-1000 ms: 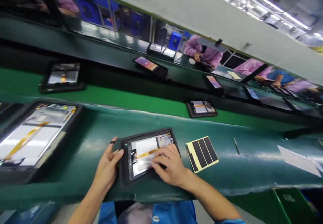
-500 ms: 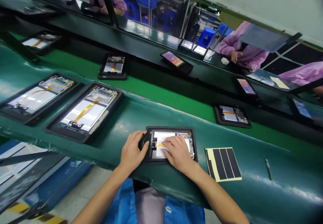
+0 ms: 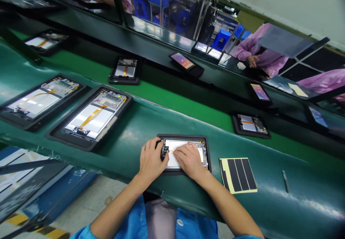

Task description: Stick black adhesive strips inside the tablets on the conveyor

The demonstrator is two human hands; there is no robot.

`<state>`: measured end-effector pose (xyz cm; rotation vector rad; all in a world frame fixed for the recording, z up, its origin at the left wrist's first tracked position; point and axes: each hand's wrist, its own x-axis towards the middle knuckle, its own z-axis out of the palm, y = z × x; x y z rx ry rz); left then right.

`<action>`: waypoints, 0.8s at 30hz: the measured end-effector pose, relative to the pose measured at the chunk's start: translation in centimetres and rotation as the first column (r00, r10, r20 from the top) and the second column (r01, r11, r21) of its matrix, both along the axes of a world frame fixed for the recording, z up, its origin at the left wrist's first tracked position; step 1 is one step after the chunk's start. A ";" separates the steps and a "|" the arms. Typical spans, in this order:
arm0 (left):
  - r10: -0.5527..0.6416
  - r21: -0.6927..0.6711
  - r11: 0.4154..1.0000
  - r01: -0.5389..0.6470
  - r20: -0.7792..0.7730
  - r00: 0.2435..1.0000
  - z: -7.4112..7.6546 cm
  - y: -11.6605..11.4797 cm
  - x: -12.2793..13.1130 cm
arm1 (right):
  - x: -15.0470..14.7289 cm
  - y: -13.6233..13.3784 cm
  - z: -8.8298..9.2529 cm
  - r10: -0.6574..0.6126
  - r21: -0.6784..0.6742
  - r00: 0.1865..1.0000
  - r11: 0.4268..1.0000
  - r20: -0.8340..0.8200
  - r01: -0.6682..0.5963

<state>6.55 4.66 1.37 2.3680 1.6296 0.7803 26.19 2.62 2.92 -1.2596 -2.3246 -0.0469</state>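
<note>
Opened grey-framed tablet (image 3: 185, 149) with white inner panel, lying on dark green bench mat (image 3: 140, 124). Left hand (image 3: 152, 161) resting on tablet's left edge, right hand (image 3: 188, 160) pressing flat on its panel, fingers loosely spread, gripping nothing. Yellow sheet with black strips (image 3: 238, 174) just right of tablet.

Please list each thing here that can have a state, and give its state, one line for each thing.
opened tablet: back off, insides exposed, flat in a black tray.
left hand: resting on the tray's left edge.
right hand: fingertips pressing on the tablet's insides.
strip sheet: flat on the bench, some black strips gone from its left side.
two tablets at left: open, untouched.
far tablet: screen lit.
</note>
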 end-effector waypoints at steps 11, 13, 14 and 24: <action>-0.217 0.105 0.972 0.212 0.042 0.975 -0.6 -0.8 -3.1 | -0.1 0.0 -0.9 0.032 -0.001 0.999 1.000 0.032 -0.032; -0.289 0.122 0.950 0.288 -0.017 0.957 -0.4 -1.5 -3.6 | -0.1 0.0 -0.9 0.036 0.008 0.999 0.999 0.032 -0.037; -0.313 0.115 0.941 0.317 -0.052 0.948 -0.3 -1.8 -3.6 | -0.1 0.0 -0.8 0.040 0.015 0.999 0.999 0.027 -0.040; -0.316 0.027 0.945 0.327 -0.185 0.931 -0.4 -2.7 -3.1 | 0.0 -0.2 -0.6 0.048 -0.004 0.999 0.999 0.008 -0.048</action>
